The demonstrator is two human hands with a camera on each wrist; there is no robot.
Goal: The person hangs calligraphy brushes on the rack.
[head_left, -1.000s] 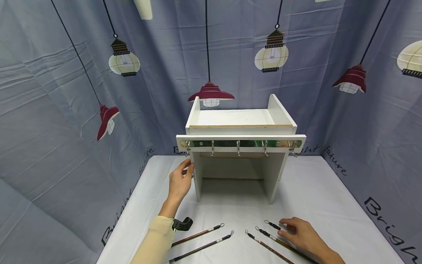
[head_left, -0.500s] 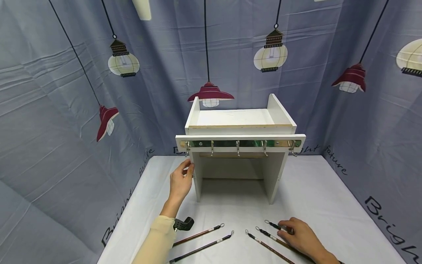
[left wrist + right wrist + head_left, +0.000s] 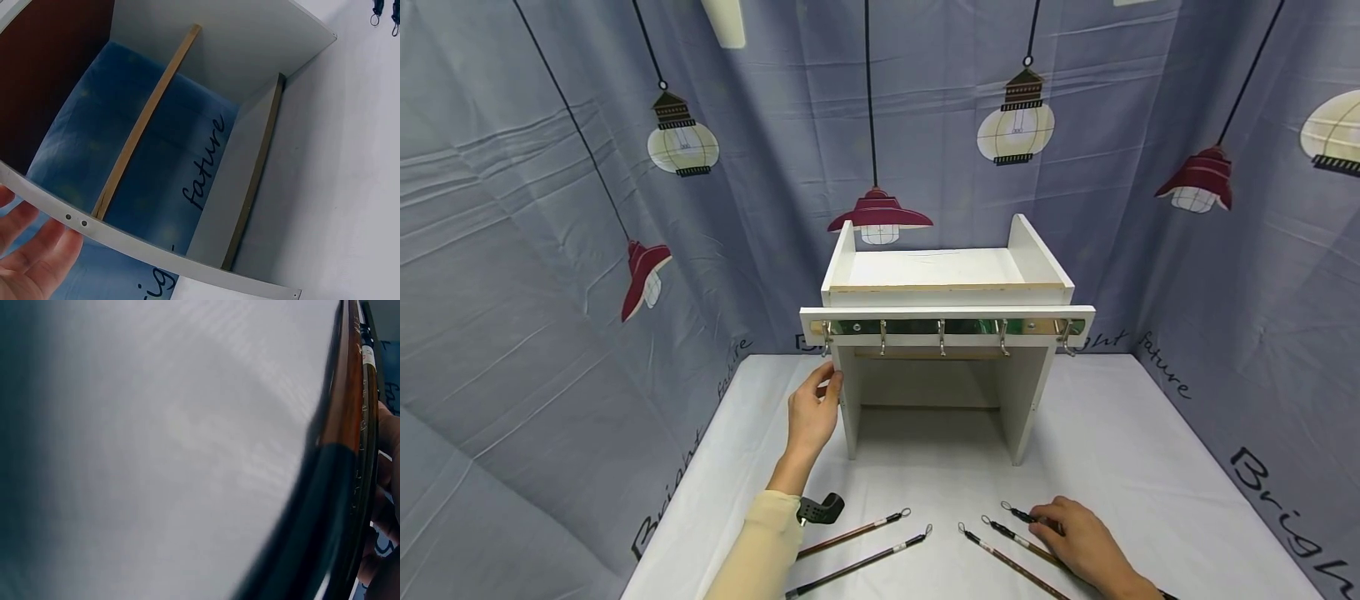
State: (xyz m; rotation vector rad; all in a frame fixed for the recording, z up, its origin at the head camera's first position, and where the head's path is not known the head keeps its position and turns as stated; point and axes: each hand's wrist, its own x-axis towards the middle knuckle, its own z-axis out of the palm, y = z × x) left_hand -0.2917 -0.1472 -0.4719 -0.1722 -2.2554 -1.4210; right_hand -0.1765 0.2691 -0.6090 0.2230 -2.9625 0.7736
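A small white wooden shelf unit [image 3: 947,297] stands on the table. Several metal hooks [image 3: 942,333] hang from its front rail. My left hand [image 3: 811,415] touches the outer face of the unit's left side panel [image 3: 144,246], its fingers lightly bent and not wrapped round the edge. At the lower right, my right hand [image 3: 1081,542] pinches the outermost calligraphy brush [image 3: 1020,514]; its looped end pokes out past the fingers, while the hand covers the middle. Close beside that hand lies a second brush [image 3: 1022,542], and a third brush [image 3: 1000,560] lies further left.
Two more brushes, a brown one [image 3: 853,533] and a dark one [image 3: 861,564], lie left of centre on the white tablecloth [image 3: 1150,467]. A lamp-patterned blue-grey curtain [image 3: 760,208] encloses the table at the back and sides. A black wrist device [image 3: 822,508] sits on the left forearm.
My right hand has moved slightly left, and its thumb and fingers have closed on the outermost brush. The left hand stays at the side panel.
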